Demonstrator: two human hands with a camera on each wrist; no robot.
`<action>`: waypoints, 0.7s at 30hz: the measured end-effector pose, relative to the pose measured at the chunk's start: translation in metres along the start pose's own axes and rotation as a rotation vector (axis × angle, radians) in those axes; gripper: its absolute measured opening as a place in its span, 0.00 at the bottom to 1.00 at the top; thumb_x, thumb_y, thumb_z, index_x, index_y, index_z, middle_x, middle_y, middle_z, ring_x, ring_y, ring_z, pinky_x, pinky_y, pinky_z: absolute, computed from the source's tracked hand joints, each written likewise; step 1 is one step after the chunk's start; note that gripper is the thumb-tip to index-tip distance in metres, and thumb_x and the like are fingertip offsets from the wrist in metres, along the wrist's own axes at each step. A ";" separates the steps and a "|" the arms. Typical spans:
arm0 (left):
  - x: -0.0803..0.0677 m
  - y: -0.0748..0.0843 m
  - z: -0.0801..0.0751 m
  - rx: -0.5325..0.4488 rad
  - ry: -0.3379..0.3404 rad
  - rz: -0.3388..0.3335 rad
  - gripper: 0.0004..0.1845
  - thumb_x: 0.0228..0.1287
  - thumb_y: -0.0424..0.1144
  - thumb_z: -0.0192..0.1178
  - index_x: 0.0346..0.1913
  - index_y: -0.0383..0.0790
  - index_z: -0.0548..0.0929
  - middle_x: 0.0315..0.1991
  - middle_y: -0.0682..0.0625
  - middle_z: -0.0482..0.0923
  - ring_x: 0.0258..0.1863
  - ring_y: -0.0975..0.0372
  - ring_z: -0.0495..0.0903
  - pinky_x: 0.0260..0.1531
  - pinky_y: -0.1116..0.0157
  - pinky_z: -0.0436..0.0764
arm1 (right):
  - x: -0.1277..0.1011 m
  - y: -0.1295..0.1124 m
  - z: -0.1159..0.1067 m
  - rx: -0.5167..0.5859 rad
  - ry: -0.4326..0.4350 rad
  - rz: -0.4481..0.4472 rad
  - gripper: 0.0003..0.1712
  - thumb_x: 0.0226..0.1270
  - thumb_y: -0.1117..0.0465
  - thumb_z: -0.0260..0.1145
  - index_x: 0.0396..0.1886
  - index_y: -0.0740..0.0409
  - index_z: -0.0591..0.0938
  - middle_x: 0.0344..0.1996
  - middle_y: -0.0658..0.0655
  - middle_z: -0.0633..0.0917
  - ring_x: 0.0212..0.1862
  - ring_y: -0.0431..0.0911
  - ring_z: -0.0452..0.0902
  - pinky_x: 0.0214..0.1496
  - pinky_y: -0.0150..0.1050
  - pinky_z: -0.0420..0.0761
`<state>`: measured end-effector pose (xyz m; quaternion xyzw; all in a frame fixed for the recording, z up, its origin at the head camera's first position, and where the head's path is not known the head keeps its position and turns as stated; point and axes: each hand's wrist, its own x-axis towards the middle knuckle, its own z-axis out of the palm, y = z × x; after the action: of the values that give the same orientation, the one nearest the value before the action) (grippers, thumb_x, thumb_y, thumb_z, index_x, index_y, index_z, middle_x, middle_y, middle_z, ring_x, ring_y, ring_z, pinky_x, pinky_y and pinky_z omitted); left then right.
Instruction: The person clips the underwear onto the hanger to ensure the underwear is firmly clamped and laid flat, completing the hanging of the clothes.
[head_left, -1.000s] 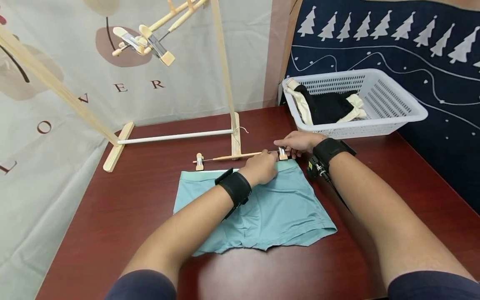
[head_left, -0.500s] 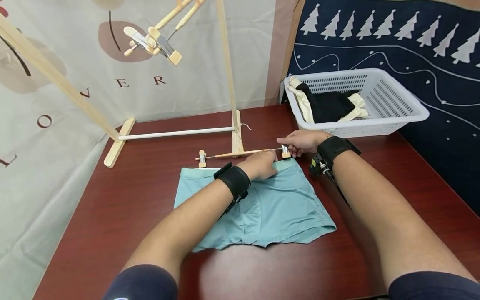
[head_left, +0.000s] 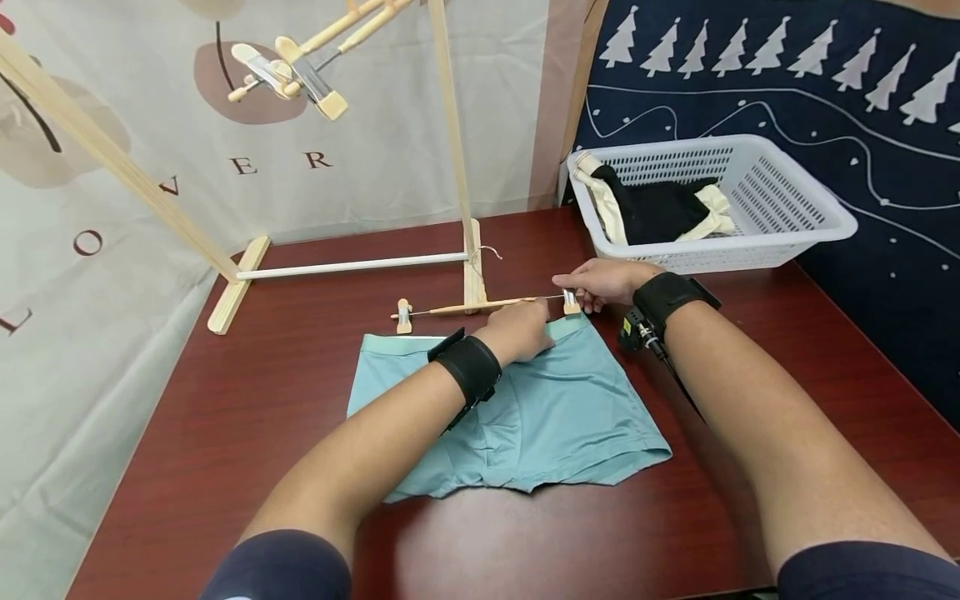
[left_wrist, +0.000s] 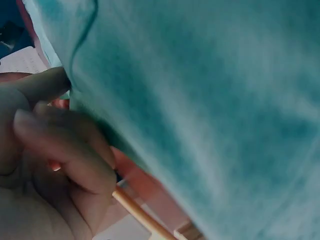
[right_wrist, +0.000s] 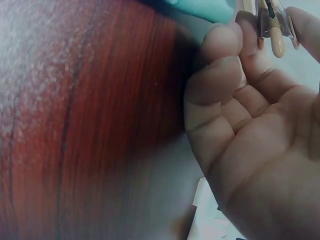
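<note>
Teal boxer briefs (head_left: 517, 417) lie spread on the table, waistband away from me. My left hand (head_left: 519, 331) pinches the waistband near its right end; in the left wrist view its thumb and fingers meet at the edge of the teal fabric (left_wrist: 200, 100). Along the waistband's far side lies a wooden clip hanger (head_left: 465, 308). My right hand (head_left: 606, 282) pinches the hanger's right clip (head_left: 572, 302); in the right wrist view that clip (right_wrist: 275, 25) sits between thumb and index finger, beside the teal waistband (right_wrist: 205, 7). The hanger's left clip (head_left: 404, 317) stands just beyond the waistband.
Behind the hanger stands a wooden rack with a white crossbar (head_left: 352, 267). Another clip hanger (head_left: 307, 75) hangs from above. At the back right, a white plastic basket (head_left: 795, 200) holds black and cream clothing (head_left: 652, 208).
The head view has shifted slightly. Both hands keep their holds, and the gap between the left fingers and the right clip is slightly wider. The briefs lie much as before.
</note>
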<state>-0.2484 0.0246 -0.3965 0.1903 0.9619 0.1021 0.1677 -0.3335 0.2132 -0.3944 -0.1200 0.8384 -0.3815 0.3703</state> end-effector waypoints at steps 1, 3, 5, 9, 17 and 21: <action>0.000 -0.001 -0.001 -0.015 -0.003 0.015 0.16 0.70 0.47 0.63 0.54 0.43 0.78 0.46 0.51 0.82 0.39 0.59 0.81 0.35 0.61 0.80 | 0.000 0.000 -0.001 -0.001 -0.002 0.000 0.30 0.79 0.40 0.50 0.19 0.53 0.71 0.19 0.51 0.73 0.29 0.47 0.74 0.37 0.41 0.74; 0.000 -0.002 -0.002 -0.040 -0.004 0.054 0.12 0.70 0.43 0.63 0.52 0.44 0.80 0.46 0.50 0.81 0.39 0.60 0.80 0.35 0.62 0.78 | 0.001 0.001 -0.002 -0.001 -0.008 -0.001 0.30 0.79 0.40 0.50 0.20 0.53 0.72 0.19 0.51 0.74 0.29 0.46 0.74 0.36 0.40 0.73; -0.001 -0.003 -0.004 -0.076 -0.006 0.091 0.09 0.70 0.39 0.62 0.49 0.43 0.79 0.44 0.50 0.81 0.38 0.60 0.78 0.34 0.64 0.76 | 0.001 0.000 -0.002 0.007 -0.012 0.003 0.29 0.79 0.40 0.51 0.20 0.53 0.72 0.19 0.50 0.73 0.29 0.46 0.72 0.36 0.40 0.72; 0.000 -0.006 -0.005 -0.168 -0.011 0.142 0.06 0.69 0.32 0.58 0.46 0.42 0.77 0.39 0.50 0.78 0.34 0.60 0.75 0.34 0.67 0.71 | 0.001 -0.001 0.000 -0.008 -0.025 0.007 0.31 0.78 0.39 0.50 0.18 0.52 0.69 0.18 0.50 0.69 0.27 0.45 0.67 0.35 0.40 0.70; 0.004 -0.012 -0.004 -0.256 -0.074 0.192 0.15 0.71 0.34 0.55 0.59 0.43 0.79 0.53 0.50 0.81 0.42 0.61 0.77 0.44 0.65 0.74 | 0.000 0.004 0.001 -0.097 -0.010 -0.059 0.33 0.79 0.40 0.51 0.14 0.54 0.68 0.18 0.51 0.72 0.28 0.46 0.70 0.35 0.40 0.73; 0.006 -0.012 -0.001 -0.220 -0.035 0.233 0.10 0.77 0.43 0.54 0.51 0.45 0.82 0.41 0.50 0.81 0.36 0.62 0.78 0.38 0.68 0.73 | 0.001 0.006 0.001 -0.056 0.028 -0.084 0.33 0.79 0.41 0.51 0.14 0.55 0.68 0.19 0.51 0.74 0.29 0.46 0.72 0.35 0.39 0.75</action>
<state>-0.2585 0.0158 -0.4006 0.2829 0.9132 0.2222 0.1915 -0.3327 0.2162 -0.3994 -0.1603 0.8481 -0.3747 0.3387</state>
